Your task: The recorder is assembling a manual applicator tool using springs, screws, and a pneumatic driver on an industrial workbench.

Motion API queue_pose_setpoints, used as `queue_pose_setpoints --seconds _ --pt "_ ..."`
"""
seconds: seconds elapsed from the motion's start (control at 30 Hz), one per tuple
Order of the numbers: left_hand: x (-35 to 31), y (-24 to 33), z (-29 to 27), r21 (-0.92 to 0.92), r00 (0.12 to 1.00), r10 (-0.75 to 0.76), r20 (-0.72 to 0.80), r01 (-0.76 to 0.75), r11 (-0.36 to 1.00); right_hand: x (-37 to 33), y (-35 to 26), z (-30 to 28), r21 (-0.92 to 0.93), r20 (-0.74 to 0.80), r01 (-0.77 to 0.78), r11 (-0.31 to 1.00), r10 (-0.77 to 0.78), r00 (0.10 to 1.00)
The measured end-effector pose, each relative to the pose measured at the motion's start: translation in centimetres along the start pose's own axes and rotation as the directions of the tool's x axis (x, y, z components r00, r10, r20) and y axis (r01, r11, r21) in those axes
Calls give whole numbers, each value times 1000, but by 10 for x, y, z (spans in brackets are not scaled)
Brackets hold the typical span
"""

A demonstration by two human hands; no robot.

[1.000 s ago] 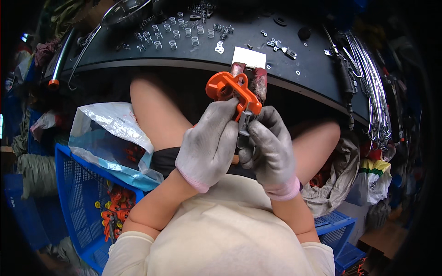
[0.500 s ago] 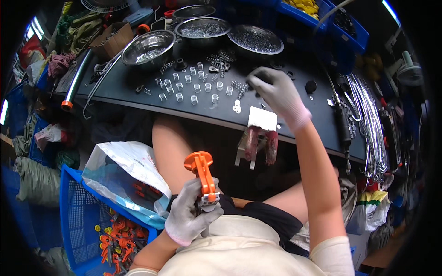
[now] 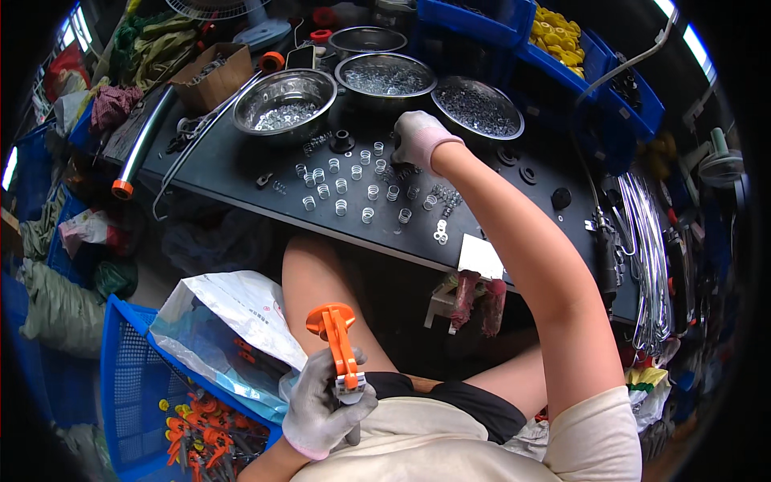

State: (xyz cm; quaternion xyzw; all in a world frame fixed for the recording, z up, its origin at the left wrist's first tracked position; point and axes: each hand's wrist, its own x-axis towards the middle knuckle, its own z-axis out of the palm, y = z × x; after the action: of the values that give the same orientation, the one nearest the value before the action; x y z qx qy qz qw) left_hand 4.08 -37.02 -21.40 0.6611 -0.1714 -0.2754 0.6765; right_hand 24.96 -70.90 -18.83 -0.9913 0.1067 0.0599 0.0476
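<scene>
In my gloved left hand (image 3: 325, 410) is an orange tool (image 3: 344, 349) with a round disc at its top and a grey metal part at its lower end, held upright over my lap. The fingers are closed around that lower part. My gloved right hand (image 3: 422, 145) reaches across the dark bench, its fingers curled down by a cluster of small dark parts; whatever they pinch is hidden. Short coil springs (image 3: 373, 193) stand in loose rows just left of it. Smaller springs (image 3: 450, 199) lie in a pile nearer me, beside white washers (image 3: 441, 232).
Metal bowls of small hardware, one of them a bowl of washers (image 3: 285, 100), line the back. Blue bins, one with yellow parts (image 3: 556, 40), stand behind. Bent metal rods (image 3: 642, 265) hang at right. A blue basket (image 3: 128, 386) holds orange tools. A white plate (image 3: 480, 257) sits at the bench edge.
My right hand has moved left and farther across the bench, away from the small springs. The left hand still holds the orange tool. The whole view has shifted slightly.
</scene>
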Motion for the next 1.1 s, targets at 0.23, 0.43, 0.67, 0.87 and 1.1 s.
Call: queue_pose_setpoints --seconds 0.23,0.43,0.67,0.87,1.1 --pt "3 6 11 -113 999 15 44 -10 994 -29 13 -27 220 -130 -53 974 84 988" --pt "-2 3 22 -76 989 40 -142 -51 996 -118 98 -26 188 -141 -346 919 374 916" --pt "9 8 36 -53 987 66 144 -59 997 -128 156 7 316 -59 -539 781 584 810" --pt "-9 8 36 102 983 171 -65 -164 981 -145 155 28 549 42 -152 822 155 987" --pt "29 22 38 657 903 398 161 -399 640 -151 138 8 237 -127 -267 934 302 945"
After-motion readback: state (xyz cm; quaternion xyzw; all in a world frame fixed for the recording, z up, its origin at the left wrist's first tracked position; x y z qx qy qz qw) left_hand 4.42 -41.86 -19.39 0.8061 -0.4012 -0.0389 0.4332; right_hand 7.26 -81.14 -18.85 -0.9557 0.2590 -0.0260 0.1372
